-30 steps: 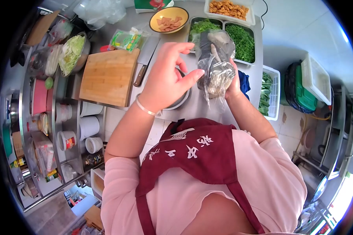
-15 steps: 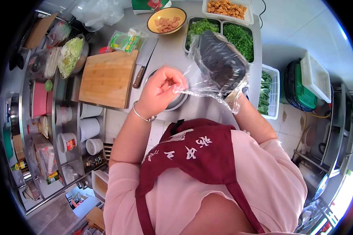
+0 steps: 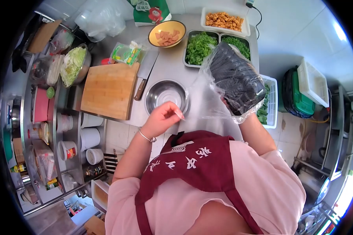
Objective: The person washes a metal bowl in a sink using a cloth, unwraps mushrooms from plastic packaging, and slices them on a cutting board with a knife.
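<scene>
My left hand (image 3: 164, 116) is closed in a pinch in front of the steel bowl (image 3: 165, 95), apparently on the thin edge of a clear plastic bag (image 3: 211, 103). The film spreads from there to a black, ridged pack (image 3: 237, 76) wrapped in it; what the black stuff is, I cannot make out. Under that pack my right hand (image 3: 246, 119) supports it, most of its fingers hidden. The pack is tilted above the right side of the counter, partly covering a tray of chopped greens (image 3: 237, 44). The steel bowl appears to have nothing in it.
Left of the bowl lie a cleaver (image 3: 141, 87) and a wooden cutting board (image 3: 109, 88). Behind stand a yellow bowl of pink slices (image 3: 167, 34), leafy greens (image 3: 201, 47) and a white tray of orange-brown pieces (image 3: 224, 21). A white basket (image 3: 273, 98) stands at right.
My left hand has moved down toward my body, uncovering the steel bowl. The black pack has shifted slightly right and down, turning more of its ridged face into view, and the film hangs looser.
</scene>
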Demonstrator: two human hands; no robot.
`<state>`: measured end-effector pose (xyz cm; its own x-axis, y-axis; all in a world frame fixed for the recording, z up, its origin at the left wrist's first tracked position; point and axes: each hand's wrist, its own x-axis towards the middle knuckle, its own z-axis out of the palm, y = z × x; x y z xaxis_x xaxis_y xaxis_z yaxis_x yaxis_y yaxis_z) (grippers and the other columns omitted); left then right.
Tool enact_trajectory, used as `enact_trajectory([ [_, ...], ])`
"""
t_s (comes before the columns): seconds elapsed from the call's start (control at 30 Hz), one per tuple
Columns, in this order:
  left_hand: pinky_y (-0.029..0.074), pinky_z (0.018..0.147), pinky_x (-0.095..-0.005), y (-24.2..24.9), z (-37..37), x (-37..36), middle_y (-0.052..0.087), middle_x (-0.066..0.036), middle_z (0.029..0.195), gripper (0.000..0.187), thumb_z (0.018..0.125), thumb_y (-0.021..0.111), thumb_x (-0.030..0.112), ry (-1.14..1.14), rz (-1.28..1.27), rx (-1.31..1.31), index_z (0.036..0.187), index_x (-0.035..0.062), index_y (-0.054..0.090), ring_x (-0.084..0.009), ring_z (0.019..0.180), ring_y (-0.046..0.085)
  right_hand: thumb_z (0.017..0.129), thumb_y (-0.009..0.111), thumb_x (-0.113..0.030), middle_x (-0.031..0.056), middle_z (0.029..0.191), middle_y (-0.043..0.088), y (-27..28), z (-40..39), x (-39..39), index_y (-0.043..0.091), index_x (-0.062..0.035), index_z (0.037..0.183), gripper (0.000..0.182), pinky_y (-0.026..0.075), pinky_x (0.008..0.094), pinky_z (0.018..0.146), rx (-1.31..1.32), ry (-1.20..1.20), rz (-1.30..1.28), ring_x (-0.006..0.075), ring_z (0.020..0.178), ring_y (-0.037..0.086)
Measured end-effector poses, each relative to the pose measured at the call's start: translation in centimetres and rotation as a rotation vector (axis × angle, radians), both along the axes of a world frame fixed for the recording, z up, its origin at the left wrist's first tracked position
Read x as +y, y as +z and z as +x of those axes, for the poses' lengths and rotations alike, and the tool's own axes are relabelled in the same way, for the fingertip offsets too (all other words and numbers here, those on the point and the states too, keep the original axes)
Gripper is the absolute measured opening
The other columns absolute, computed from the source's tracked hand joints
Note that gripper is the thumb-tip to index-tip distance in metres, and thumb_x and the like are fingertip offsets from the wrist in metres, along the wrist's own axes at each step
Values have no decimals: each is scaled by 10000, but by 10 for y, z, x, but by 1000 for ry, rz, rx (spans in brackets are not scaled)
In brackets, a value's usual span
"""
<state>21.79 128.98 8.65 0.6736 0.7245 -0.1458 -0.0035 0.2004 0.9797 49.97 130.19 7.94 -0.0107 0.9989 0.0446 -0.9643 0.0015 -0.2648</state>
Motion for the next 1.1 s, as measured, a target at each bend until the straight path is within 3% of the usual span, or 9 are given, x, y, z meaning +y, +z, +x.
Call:
enact_trajectory([
  [0.2, 448, 654, -203, -13, 1, 19, 589, -36, 927, 151, 883, 528, 78, 126, -478, -174, 1032, 62, 514, -71, 775, 550, 955, 422, -196, 129, 1302, 474, 7, 11, -14, 409, -12, 1301, 392, 408, 374, 1003, 78, 106, 1, 224, 1153, 493],
  [0.37, 427, 687, -217, 19, 42, 43, 532, -7, 915, 208, 910, 545, 162, 297, 192, 174, 1087, 57, 510, -83, 778, 516, 947, 440, -214, 152, 1238, 522, -7, 15, -29, 409, 18, 1293, 418, 450, 352, 951, -399, 58, -107, 244, 1090, 536],
  [0.53, 437, 705, -227, 14, 75, 50, 567, 5, 855, 161, 917, 553, 203, 193, 382, 214, 983, 56, 543, -79, 801, 533, 922, 469, -284, 174, 1211, 535, -10, 14, -33, 401, 24, 1302, 494, 486, 370, 897, -255, 178, -184, 273, 1023, 573],
  [0.6, 446, 704, -231, 14, 74, 48, 587, -2, 852, 113, 927, 531, 183, 253, -92, -72, 928, 70, 540, -82, 782, 545, 930, 439, -320, 179, 1215, 527, 11, 12, -41, 408, 18, 1298, 501, 488, 377, 895, -472, 74, -111, 279, 1026, 566],
  [0.73, 446, 661, -230, -9, 71, 43, 571, 5, 809, 90, 937, 509, 168, 283, -293, -61, 914, 83, 529, -79, 724, 538, 937, 429, -336, 173, 1206, 529, 22, 15, -44, 429, -3, 1284, 481, 492, 380, 888, -180, 121, -39, 279, 1028, 560],
  [0.9, 443, 600, -219, -50, 83, 32, 546, 7, 783, 141, 900, 574, 197, 156, -212, 192, 919, 68, 521, -89, 690, 540, 946, 416, -356, 165, 1193, 532, 22, 7, -41, 455, -30, 1268, 460, 496, 385, 878, -92, 200, 116, 279, 1029, 552],
  [1.0, 453, 618, -233, -54, 81, 37, 545, -4, 796, 146, 897, 578, 192, 300, -358, 210, 937, 62, 526, -94, 697, 544, 920, 458, -247, 176, 1194, 553, 63, -1, -35, 474, 37, 1234, 424, 486, 386, 904, 241, 87, -254, 275, 1052, 562],
  [1.03, 453, 618, -233, -53, 78, 39, 545, -4, 796, 146, 897, 578, 192, 299, -360, 211, 937, 62, 526, -94, 697, 544, 953, 388, -350, 168, 1210, 528, 5, 9, -33, 442, 1, 1274, 479, 461, 401, 929, -256, 18, -177, 283, 1044, 548],
  [1.1, 463, 642, -244, -45, 72, 41, 547, -17, 817, 198, 912, 558, 238, 624, -235, 120, 969, 49, 537, -99, 705, 547, 931, 428, -291, 180, 1206, 537, 22, 12, -36, 444, 16, 1270, 457, 469, 402, 924, -112, 81, -145, 290, 1046, 559],
])
